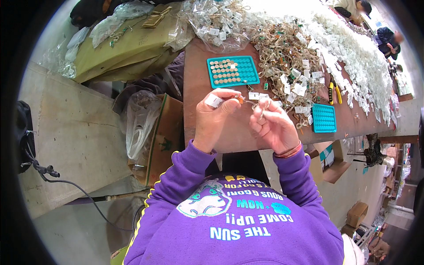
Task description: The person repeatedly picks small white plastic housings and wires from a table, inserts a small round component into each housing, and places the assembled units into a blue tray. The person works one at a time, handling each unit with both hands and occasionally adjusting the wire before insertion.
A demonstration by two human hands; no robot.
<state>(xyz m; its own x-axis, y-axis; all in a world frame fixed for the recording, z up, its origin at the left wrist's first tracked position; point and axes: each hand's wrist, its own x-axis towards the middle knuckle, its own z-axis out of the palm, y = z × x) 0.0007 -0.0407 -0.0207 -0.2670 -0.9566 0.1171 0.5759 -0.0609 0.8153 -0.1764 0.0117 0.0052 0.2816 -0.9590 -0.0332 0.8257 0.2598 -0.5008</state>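
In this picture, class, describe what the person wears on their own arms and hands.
Both arms wear long purple sleeves with yellow piping along the seams and ribbed cuffs. The left hand has white tape wrapped round one finger. The right hand is bare, with thin reddish bangles at its wrist.

Tray (232,71) behind hands, cord pile (287,53) right of it, second tray (323,118) rightward

Both forearms, in purple sleeves, are reaching forward from the body with the wrists close together. The left hand (215,119) is curling into a loose fist, fingertips pinched. The right hand (274,125) is turning palm-inward, its fingers seemingly pinching too, though that is hard to see.
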